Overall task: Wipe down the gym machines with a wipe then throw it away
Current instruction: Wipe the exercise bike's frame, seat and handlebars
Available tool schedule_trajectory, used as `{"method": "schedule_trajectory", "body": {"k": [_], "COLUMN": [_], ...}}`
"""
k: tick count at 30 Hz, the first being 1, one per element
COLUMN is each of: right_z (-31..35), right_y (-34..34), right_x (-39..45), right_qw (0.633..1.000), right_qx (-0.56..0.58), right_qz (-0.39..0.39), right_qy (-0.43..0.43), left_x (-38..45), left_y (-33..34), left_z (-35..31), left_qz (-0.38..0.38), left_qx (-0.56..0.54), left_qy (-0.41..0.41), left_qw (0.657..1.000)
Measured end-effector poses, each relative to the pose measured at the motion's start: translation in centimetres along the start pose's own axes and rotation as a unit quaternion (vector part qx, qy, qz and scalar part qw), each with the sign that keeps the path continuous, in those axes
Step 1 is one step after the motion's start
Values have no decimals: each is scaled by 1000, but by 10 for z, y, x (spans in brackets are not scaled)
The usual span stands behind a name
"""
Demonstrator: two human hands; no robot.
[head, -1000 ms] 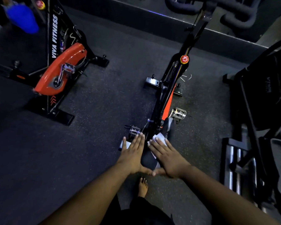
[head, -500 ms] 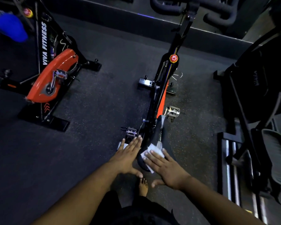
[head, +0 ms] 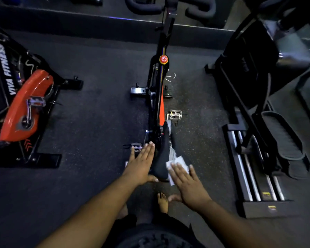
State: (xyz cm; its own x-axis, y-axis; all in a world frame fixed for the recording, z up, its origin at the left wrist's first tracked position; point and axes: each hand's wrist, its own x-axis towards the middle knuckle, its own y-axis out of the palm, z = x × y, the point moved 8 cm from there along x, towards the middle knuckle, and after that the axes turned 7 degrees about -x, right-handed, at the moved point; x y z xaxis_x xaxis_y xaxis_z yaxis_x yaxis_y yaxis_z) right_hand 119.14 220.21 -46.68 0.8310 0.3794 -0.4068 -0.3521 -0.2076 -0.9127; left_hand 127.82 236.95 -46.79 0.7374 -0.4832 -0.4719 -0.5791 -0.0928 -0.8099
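Wiping well means flat pressure: right hand (head: 188, 183) presses wipe (head: 177, 162) onto seat (head: 162, 158); left hand (head: 141, 163), fingers straight, steadies beside.

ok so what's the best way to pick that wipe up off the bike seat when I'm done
Probably pinch the wipe at its near corner, which hangs off the right rear edge of the seat, coming in from the right with the right hand already flat on it. That loose overhang gives fingers room underneath.

— How many spin bikes?
— Two: one at centre (head: 159, 97), one at left (head: 23, 104).
— Wipes?
— One wipe (head: 177, 163), lower centre.
— Hands?
— Two: left hand (head: 141, 165), right hand (head: 188, 185).
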Motion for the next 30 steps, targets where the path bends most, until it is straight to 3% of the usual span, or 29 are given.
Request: {"method": "schedule_trajectory", "body": {"k": [3, 5, 9, 12, 16, 20, 30], "right_z": [-27, -15, 22, 7, -26, -35, -44], "right_y": [2, 1, 3, 4, -8, -31, -41], "right_x": [-1, 3, 3, -1, 32, 80, 98], "right_qw": [983, 969, 976, 978, 957, 953, 947], "right_qx": [90, 136, 121, 99, 186, 222, 240], "right_qz": [20, 23, 18, 7, 5, -13, -37], "right_qy": [161, 207, 182, 183, 222, 207, 210], "left_x": [1, 4, 11, 24, 41, 51, 101], "left_y": [-2, -6, -10, -14, -18, -23, -70], "left_z": [-3, -5, -8, -12, -12, -9, -6], "left_qz": [8, 12, 27, 45, 68, 86, 60], "left_qx": [18, 36, 70, 89, 98, 101, 121], "left_qy": [29, 51, 80, 104, 132, 150, 149], "left_qw": [999, 998, 994, 990, 984, 980, 980]}}
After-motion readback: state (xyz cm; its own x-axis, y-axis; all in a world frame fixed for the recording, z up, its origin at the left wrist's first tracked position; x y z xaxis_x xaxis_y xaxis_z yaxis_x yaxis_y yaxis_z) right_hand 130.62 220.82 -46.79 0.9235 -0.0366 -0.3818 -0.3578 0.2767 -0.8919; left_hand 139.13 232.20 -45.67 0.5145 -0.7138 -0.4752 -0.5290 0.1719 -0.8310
